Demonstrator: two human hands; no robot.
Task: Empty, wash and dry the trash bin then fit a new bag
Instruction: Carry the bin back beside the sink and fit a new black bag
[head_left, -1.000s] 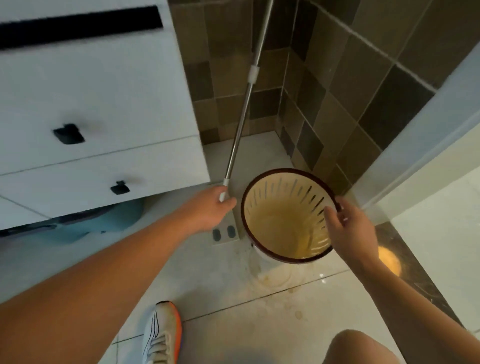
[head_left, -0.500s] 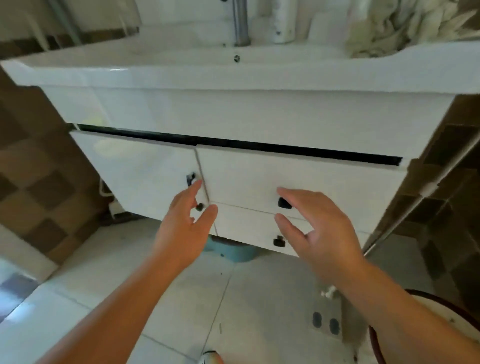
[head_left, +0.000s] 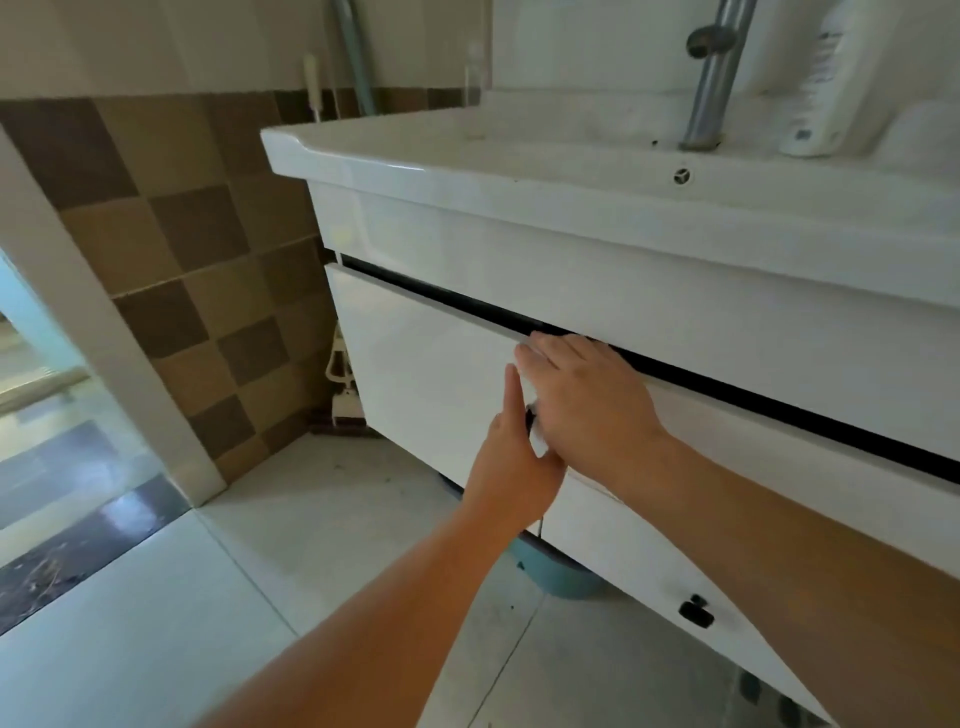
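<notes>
White gloss covers the vanity cabinet (head_left: 431, 364) that fills the middle of the head view, hung under a white basin counter (head_left: 571, 192). Both bare arms reach in from the lower edge toward the cabinet front. The right hand (head_left: 587, 400) lies over the top of the left-hand door, its straight fingers (head_left: 545, 345) touching the dark slot just under the counter, palm turned to the panel; nothing is held in it. The left hand (head_left: 511, 462) sits just below and partly under the right, edge-on to the door, with its fingers pointing up along the door's right edge beside a small dark handle (head_left: 530, 415). The right hand hides most of those fingers, so I cannot tell whether they grip the handle or only rest against the door.

Lower right, a drawer front carries a black knob (head_left: 696, 613). A blue basin (head_left: 561, 577) peeks out from beneath the cabinet, standing on the pale tiled floor (head_left: 260, 597). On the counter a chrome tap stem (head_left: 714, 78) rises near a white bottle (head_left: 831, 78). Brown chequered tiles (head_left: 171, 249) line the wall to the left, where a pale plastic object leans in the corner behind the cabinet. The trash bin is out of view at this moment.
</notes>
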